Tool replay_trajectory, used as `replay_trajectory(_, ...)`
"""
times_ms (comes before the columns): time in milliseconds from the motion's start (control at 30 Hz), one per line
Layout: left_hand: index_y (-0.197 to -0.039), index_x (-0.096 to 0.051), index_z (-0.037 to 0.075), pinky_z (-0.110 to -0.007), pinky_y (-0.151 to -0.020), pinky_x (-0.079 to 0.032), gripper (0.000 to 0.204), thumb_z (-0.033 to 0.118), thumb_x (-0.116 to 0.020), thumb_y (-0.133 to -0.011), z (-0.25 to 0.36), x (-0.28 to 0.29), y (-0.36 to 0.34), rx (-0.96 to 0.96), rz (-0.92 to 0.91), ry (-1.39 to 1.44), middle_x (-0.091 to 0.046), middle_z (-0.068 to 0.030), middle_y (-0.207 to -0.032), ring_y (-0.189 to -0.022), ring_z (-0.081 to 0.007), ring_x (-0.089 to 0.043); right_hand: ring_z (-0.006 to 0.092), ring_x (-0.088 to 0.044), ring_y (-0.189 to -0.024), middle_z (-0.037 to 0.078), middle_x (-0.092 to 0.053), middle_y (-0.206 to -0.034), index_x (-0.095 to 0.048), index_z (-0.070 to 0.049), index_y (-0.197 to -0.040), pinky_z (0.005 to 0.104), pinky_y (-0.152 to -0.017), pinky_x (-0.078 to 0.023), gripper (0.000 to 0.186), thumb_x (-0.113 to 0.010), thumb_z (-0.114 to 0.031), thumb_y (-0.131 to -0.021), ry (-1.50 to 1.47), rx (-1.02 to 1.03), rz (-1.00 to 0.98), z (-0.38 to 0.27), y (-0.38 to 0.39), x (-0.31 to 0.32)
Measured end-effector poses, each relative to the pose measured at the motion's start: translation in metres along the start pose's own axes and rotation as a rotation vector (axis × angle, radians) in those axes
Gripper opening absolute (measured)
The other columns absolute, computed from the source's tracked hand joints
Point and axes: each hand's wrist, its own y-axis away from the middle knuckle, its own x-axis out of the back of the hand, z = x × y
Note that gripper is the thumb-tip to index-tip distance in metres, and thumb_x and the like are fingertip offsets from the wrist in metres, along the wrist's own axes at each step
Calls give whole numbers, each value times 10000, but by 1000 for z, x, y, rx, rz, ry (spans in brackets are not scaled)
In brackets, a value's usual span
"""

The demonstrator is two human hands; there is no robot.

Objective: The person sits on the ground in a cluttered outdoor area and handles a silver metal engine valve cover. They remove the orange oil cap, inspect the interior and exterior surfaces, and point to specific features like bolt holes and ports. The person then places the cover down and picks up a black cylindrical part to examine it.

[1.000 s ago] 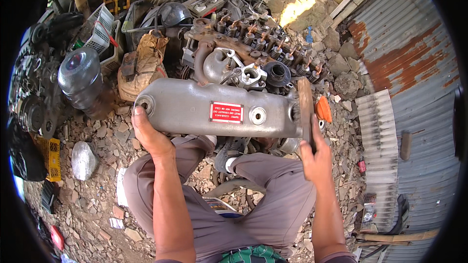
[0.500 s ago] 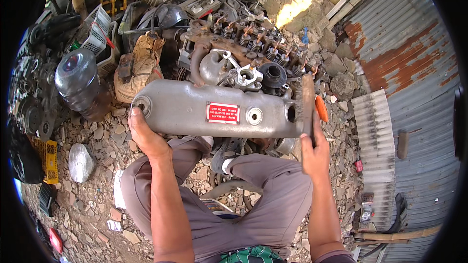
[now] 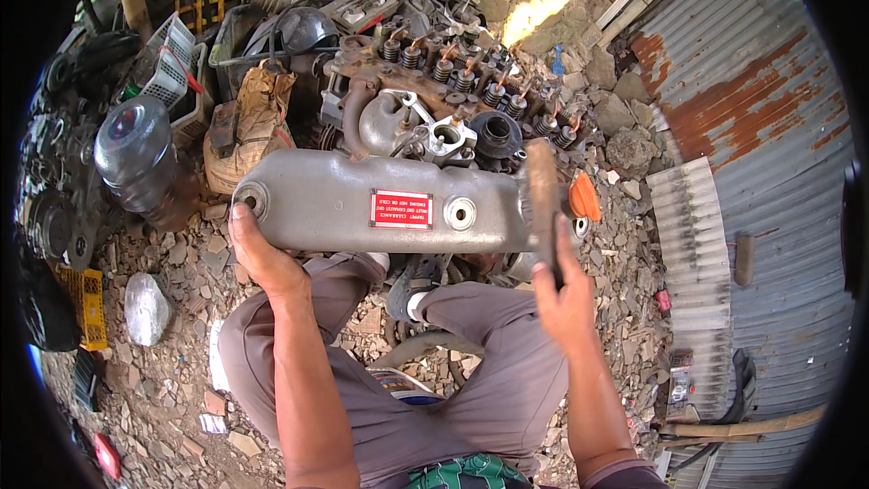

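A grey metal valve cover (image 3: 344, 204) with a red label lies across my view above my knees. My left hand (image 3: 264, 249) grips its left end, the thumb beside the round boss there. Upright in my right hand (image 3: 566, 299) is a wooden-backed brush (image 3: 543, 186), blurred by motion, over the cover's right part. The brush hides the opening there, and its bristles can barely be made out. An orange cap (image 3: 585, 197) shows at the cover's right end. Just beyond the cover stands a rusty engine cylinder head (image 3: 434, 91) with several valve springs.
Left of the engine parts stand a brown sack-like bundle (image 3: 249, 131), a large clear plastic bottle (image 3: 140, 145) and white baskets (image 3: 170, 72). Rubble (image 3: 172, 380) covers the ground. A rusty corrugated metal sheet (image 3: 778, 263) runs along the right.
The brush has moved left along the cover with my right hand, covering the opening and baring the cover's right end. My left hand keeps its grip; the whole view has shifted slightly.
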Motion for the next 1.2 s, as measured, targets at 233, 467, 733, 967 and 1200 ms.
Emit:
replay_trajectory(233, -1269, -541, 40, -370, -912, -509, 542, 491, -452, -981, -11, 5, -2, 38, -22, 85, -619, -104, -1201, -1084, -217, -618, 213, -572, -1174, 180, -557, -1362, -318, 28, -1489, 327, -1019, -418, 612, -531, -56, -921, -227, -129, 54, 9, -19, 43)
replay_trajectory(467, -1272, -533, 53, -401, -946, -500, 566, 512, -465, -948, -18, 1, 2, 29, -56, 229, -594, -108, -1229, -1115, -235, -600, 192, -646, -977, 206, -641, -1212, -478, -15, -1416, 346, -874, -497, 587, -650, -134, -868, 107, -35, -132, -19, -39, 108)
replay_trajectory(733, -1263, -540, 57, -408, -950, -473, 556, 493, -479, -924, -16, -1, 5, 37, -7, 230, -582, -98, -1226, -1112, -236, -579, 339, -703, -849, 223, -706, -1052, -567, -64, -1355, 397, -821, -530, 513, -610, -216, -866, 603, 95, -467, -79, -64, 101)
replay_trajectory(967, -1310, -512, 66, -420, -981, -484, 599, 535, -421, -949, -23, 7, 0, 72, -31, 209, -584, -102, -1252, -1143, -256, -591, 350, -654, -1076, 252, -659, -1164, -542, -25, -1361, 388, -949, -478, 547, -588, -290, -884, 716, 3, -567, -112, -97, 93)
replay_trajectory(1200, -1306, -520, 55, -409, -981, -474, 608, 539, -447, -946, -34, 9, -1, 2, -80, 205, -589, -103, -1251, -1133, -245, -593, 304, -662, -913, 196, -684, -1021, -516, 76, -1307, 396, -883, -499, 577, -606, -324, -901, 419, 146, -86, -15, -97, 98)
